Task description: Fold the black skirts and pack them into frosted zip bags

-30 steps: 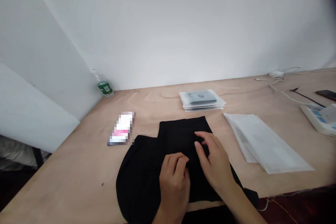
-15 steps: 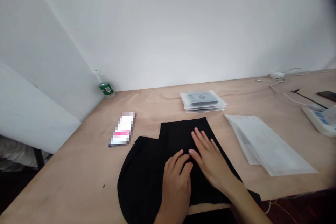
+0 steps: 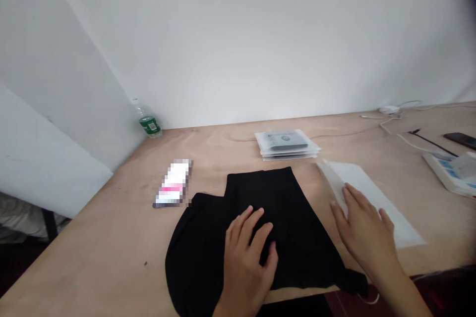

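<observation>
A black garment (image 3: 267, 188) lies spread on the table. My left hand (image 3: 248, 252) rests on its middle with fingers apart and slightly bent, holding nothing. To the right, my right hand (image 3: 366, 228) is on the frosted plastic bags (image 3: 372, 183), fingers stretched out and thumb spread away from them. The bags' left edge is bent up beside its fingertips. Part of the bags is hidden beneath the hand.
Behind the garment sits a stack of frosted bags (image 3: 286, 141) with dark contents. A phone with a blurred screen (image 3: 173, 183) lies at left, a bottle (image 3: 149, 121) by the wall. Cables (image 3: 394, 131), a white device (image 3: 449, 173) and a dark phone (image 3: 461, 138) lie at right.
My right hand has left the garment and moved right onto the frosted bags, whose near corner has shifted left. My left hand has slid slightly nearer, still on the garment.
</observation>
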